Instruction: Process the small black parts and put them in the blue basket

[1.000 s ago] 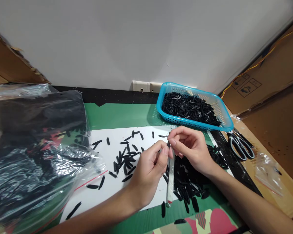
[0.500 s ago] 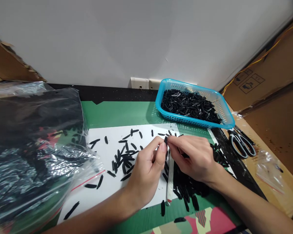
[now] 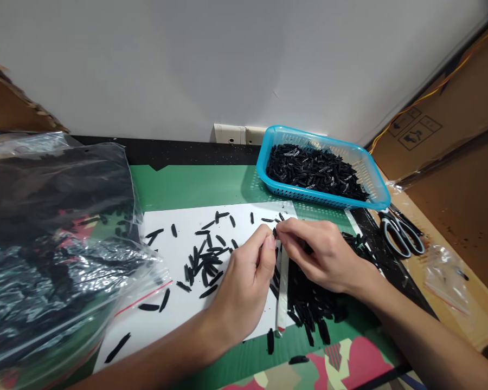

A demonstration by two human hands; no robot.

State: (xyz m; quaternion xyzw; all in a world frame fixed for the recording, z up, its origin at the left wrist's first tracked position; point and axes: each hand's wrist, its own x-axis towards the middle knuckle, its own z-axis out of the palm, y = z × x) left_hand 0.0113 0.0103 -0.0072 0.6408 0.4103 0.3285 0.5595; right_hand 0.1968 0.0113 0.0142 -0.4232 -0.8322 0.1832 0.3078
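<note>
My left hand (image 3: 244,287) is closed, with thumb and forefinger pinching a small black strip (image 3: 274,233). The pinched fingertips of my right hand (image 3: 325,257) meet the same strip from the other side; most of it is hidden by the fingers. Beneath my hands, a white stick (image 3: 282,295) with a reddish end lies on the right side of a white sheet of paper (image 3: 174,330). Several loose black strips (image 3: 207,260) are scattered over the sheet to the left. A dense pile of black strips (image 3: 317,306) lies below my right hand.
Behind my hands stands a blue plastic basket (image 3: 325,196) holding many black strips. Scissors (image 3: 402,235) and a small clear bag (image 3: 447,281) lie at the right. A large clear zip bag (image 3: 65,244) covers the left side. Cardboard boxes (image 3: 451,179) border the right.
The view has shifted slightly, so the scene sits a little higher and to the left. My right fingers have tilted a little on the strip; both hands keep their pinch.
</note>
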